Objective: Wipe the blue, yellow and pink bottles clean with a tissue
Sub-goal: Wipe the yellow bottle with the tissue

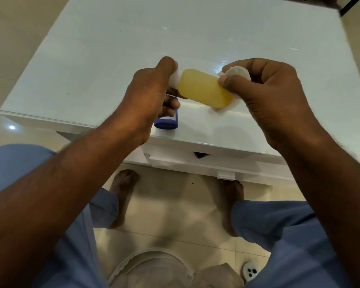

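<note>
- Yellow bottle (205,89) is held horizontal in mid-air at frame centre, above the near edge of the white table (112,48). Left hand (152,96) is closed around its white-capped end; right hand (270,94) is closed on a wad of tissue (237,72) pressed against the other end.
- Risk: the left grip sits only on the cap end. A hard wipe could twist the cap loose or lever the bottle out, and it would drop on the table edge or the floor.
- Risk: the tissue is balled small, so contact is narrow. The underside is likely missed unless the bottle gets rotated.
- Blue bottle (166,122) stands under the left hand, right at the table's front edge. A dip of that wrist could knock it off.
- Pink bottle: only a pinkish sliver shows below the yellow one's right end; can't confirm it, or whether it's in the sweep path.
</note>
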The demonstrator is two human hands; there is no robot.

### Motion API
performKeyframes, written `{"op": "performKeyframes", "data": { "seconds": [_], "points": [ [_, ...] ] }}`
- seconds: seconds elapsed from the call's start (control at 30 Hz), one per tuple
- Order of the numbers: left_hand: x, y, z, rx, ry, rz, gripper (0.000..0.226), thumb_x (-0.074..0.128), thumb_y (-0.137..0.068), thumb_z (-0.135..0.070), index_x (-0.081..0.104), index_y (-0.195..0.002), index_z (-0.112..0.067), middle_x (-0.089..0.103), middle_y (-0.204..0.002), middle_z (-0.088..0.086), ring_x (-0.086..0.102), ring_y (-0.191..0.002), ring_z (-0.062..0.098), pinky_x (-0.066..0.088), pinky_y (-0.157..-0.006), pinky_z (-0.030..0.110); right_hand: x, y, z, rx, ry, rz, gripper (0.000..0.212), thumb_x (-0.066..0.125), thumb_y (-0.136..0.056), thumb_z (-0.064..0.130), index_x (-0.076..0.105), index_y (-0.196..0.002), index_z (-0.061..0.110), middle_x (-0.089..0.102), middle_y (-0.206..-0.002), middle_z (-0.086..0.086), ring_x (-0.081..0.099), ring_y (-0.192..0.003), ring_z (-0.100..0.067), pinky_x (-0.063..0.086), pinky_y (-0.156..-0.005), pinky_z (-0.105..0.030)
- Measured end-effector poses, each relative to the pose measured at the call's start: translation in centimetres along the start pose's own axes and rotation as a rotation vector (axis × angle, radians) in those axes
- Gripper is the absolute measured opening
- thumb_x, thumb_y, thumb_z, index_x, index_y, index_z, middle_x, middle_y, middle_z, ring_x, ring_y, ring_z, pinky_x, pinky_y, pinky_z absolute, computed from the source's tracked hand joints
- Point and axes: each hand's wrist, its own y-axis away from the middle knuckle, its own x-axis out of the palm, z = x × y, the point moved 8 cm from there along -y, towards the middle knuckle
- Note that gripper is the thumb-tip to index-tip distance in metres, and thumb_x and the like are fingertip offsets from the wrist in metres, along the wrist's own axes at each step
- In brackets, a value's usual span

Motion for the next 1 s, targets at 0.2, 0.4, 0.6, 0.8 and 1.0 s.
{"op": "performKeyframes", "data": {
  "seconds": [0.2,0.4,0.6,0.8,1.0],
  "points": [
    [2.2,1.0,1.0,-0.085,0.135,0.141,0.022,0.043,-0.099,-0.018,0.062,-0.106,-0.009,0.07,-0.087,0.019,0.069,-0.063,0.02,0.058,-0.06,0.029,-0.8,0.1,2.1,-0.214,0.308,-0.089,0.029,0.065,-0.1,0.02,0.076,-0.127,0.019,0.076,-0.124,0.006,0.072,-0.11,-0.004,0.056,-0.095,-0.016],
    [2.3,1.1,1.6,-0.079,-0.135,0.175,0.042,0.04,-0.101,-0.046,0.058,-0.092,-0.008,0.062,-0.058,0.003,0.051,-0.045,0.015,0.043,-0.042,0.025,-0.7,0.5,3.0,-0.286,0.291,-0.089,0.025,0.072,-0.099,0.018,0.078,-0.123,0.019,0.079,-0.113,0.006,0.075,-0.1,-0.005,0.06,-0.092,-0.021],
    [1.3,0.8,0.9,-0.024,-0.175,0.05,0.043,0.038,-0.101,-0.047,0.056,-0.082,-0.013,0.053,-0.049,-0.003,0.046,-0.041,0.011,0.04,-0.041,0.022,-0.7,0.6,3.2,-0.294,0.349,-0.152,0.023,0.075,-0.095,0.042,0.082,-0.103,0.021,0.078,-0.091,0.001,0.071,-0.085,-0.02,0.059,-0.076,-0.039],
    [1.6,1.5,1.2,0.028,-0.229,0.02,0.046,0.033,-0.106,-0.042,0.059,-0.08,-0.016,0.053,-0.047,-0.007,0.049,-0.039,0.002,0.043,-0.041,0.016,3.7,3.2,4.6,-0.524,0.466,0.004,0.018,0.075,-0.093,0.026,0.082,-0.108,0.019,0.073,-0.098,0.001,0.065,-0.094,-0.019,0.049,-0.08,-0.029],
    [1.8,1.4,0.8,0.041,-0.189,0.049,0.043,0.036,-0.104,-0.049,0.057,-0.083,-0.018,0.055,-0.052,-0.006,0.05,-0.045,0.007,0.045,-0.046,0.023,-0.5,0.5,3.5,-0.36,0.521,-0.195,0.018,0.075,-0.091,0.041,0.081,-0.102,0.027,0.062,-0.103,0.007,0.061,-0.102,-0.018,0.046,-0.082,-0.023]
  ]
}}
